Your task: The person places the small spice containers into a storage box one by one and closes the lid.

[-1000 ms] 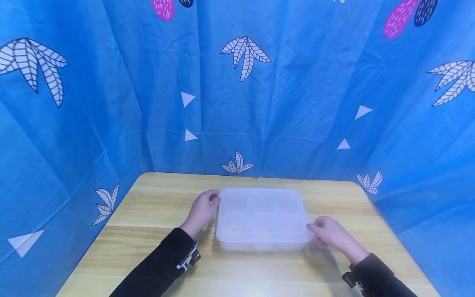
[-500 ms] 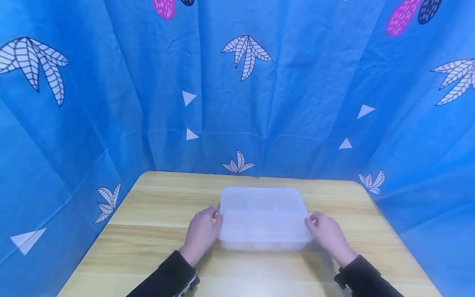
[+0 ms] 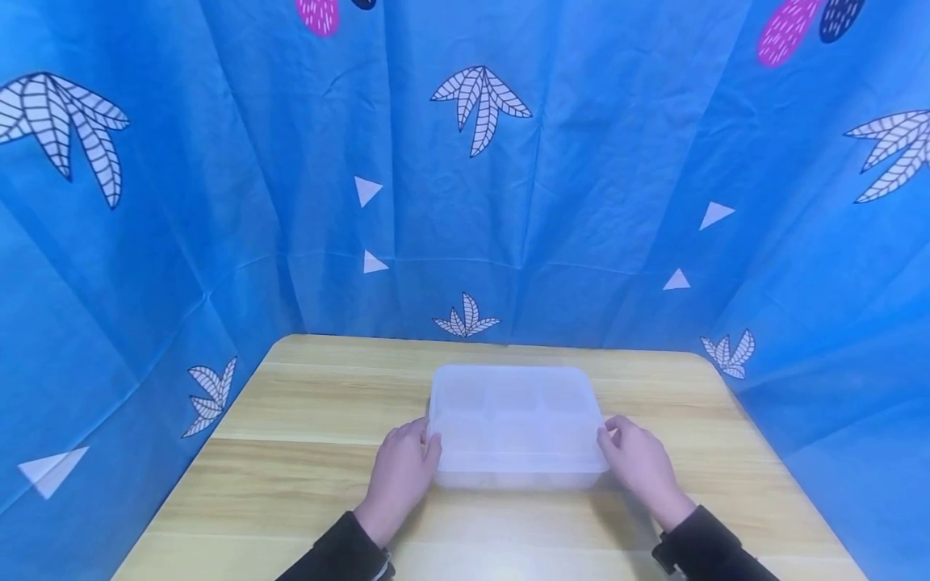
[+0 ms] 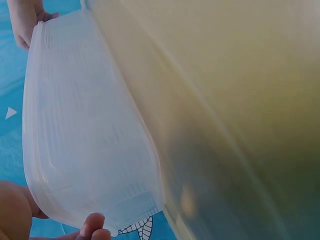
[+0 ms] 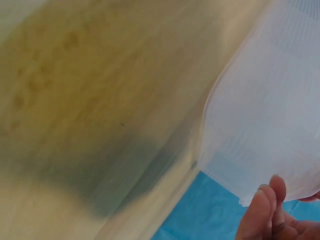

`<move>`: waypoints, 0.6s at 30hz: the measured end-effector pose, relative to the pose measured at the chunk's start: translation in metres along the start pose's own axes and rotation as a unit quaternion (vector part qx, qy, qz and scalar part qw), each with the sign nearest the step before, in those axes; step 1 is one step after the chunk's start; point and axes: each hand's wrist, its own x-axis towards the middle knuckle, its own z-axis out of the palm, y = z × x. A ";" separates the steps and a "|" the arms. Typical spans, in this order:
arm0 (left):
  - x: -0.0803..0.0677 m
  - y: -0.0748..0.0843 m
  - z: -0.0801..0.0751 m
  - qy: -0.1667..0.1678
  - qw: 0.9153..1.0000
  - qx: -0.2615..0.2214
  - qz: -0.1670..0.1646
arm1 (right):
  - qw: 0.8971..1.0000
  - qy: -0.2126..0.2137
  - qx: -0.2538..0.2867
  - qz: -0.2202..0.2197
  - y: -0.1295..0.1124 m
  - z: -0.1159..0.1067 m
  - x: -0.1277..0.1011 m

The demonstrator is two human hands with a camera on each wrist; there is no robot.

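A translucent white plastic box (image 3: 519, 420) with a lid sits on the table, several compartments showing faintly through its top. My left hand (image 3: 402, 476) grips its left edge, thumb along the lid's rim and fingers at the side below. On the opposite edge, my right hand (image 3: 639, 464) pinches the rim with thumb and curled fingers. The left wrist view shows the box's ribbed wall (image 4: 100, 120) beside the left fingertips (image 4: 95, 222). In the right wrist view the right fingertips (image 5: 272, 192) lie at the wall's lower edge. Dark sleeves cover both forearms.
The light wood-grain table (image 3: 291, 460) has rounded far corners. A blue curtain (image 3: 581, 202) with leaf and triangle prints hangs behind it and along both sides. Wrist-worn gear shows at the right cuff (image 3: 668, 557).
My left hand has slid from the box's far left corner toward the front along its side. The right hand has turned slightly, its thumb now up at the rim. The box stays about where it was.
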 end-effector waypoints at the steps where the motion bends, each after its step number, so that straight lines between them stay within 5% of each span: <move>1: -0.001 0.001 0.000 0.001 1.000 0.000 0.000 | 1.000 0.002 0.001 -0.001 0.000 0.000 -0.001; 18: 0.001 -0.002 0.001 0.021 1.000 0.000 0.008 | 1.000 0.008 -0.009 -0.013 0.000 0.004 0.000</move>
